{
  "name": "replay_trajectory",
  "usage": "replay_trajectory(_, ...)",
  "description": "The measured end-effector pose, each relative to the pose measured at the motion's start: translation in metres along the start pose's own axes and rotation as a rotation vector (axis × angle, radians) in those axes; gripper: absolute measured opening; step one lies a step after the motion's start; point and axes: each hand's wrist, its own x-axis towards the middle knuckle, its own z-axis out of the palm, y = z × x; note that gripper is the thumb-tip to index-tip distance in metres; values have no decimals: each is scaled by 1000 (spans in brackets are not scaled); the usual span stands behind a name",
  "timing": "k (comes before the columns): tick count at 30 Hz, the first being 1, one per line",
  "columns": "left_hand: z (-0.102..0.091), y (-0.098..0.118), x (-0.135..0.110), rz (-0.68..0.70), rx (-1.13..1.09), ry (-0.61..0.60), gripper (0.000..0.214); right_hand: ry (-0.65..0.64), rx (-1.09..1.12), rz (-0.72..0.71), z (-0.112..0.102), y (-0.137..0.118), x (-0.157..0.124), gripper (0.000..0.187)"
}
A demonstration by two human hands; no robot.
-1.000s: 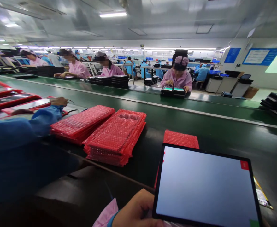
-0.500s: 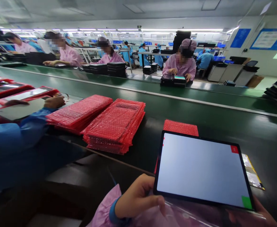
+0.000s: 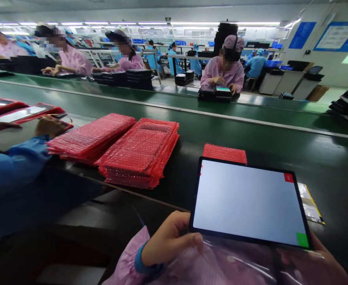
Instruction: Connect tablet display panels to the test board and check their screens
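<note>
A tablet [image 3: 248, 200] with a lit, pale screen is tilted towards me, a red patch in its upper right corner and a green one in its lower right. My left hand [image 3: 169, 239] is closed on its lower left corner, thumb in front. At the lower right edge my right hand [image 3: 325, 257] grips it, partly hidden behind clear plastic film [image 3: 236, 263] that hangs below the tablet. Behind the tablet lies a red bubble-wrap sleeve [image 3: 224, 153], mostly covered by it. A flat silvery piece with a yellow edge [image 3: 312, 206] sticks out at the right.
Two stacks of red bubble-wrap sleeves [image 3: 141, 150] lie left of centre on the green conveyor bench [image 3: 269, 134]. At far left a co-worker's blue sleeve [image 3: 16, 162] reaches over another tablet. Across the bench, co-workers in pink sit by stacks of dark devices [image 3: 138, 79].
The whole view has shifted slightly, so the bench and stacks appear a little higher and further left. My hands keep hold of the tablet, its screen unchanged.
</note>
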Motion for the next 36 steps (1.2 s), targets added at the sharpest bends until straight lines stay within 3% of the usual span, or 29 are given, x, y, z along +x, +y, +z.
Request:
replay_trajectory(6,-3,-8,-3,-30,-27,61,35,-83,-55,-165,10,6,-14,45)
replay_trajectory(13,-8,-6,-2,-16,57,112,34,-197,55,-151,40,-1,-41,47)
replay_trajectory(20,-16,-10,-1,-101,70,168,29,-242,4,-206,45,3,-47,48)
replay_trajectory(24,-20,-12,-1,-151,97,201,32,-275,86,-218,53,6,-52,50)
replay_trajectory(29,-27,-15,4,-181,118,223,32,-352,200,-210,69,8,-57,50)
replay_trajectory(36,-35,-21,12,-224,166,237,28,-517,123,-213,74,10,-53,52)
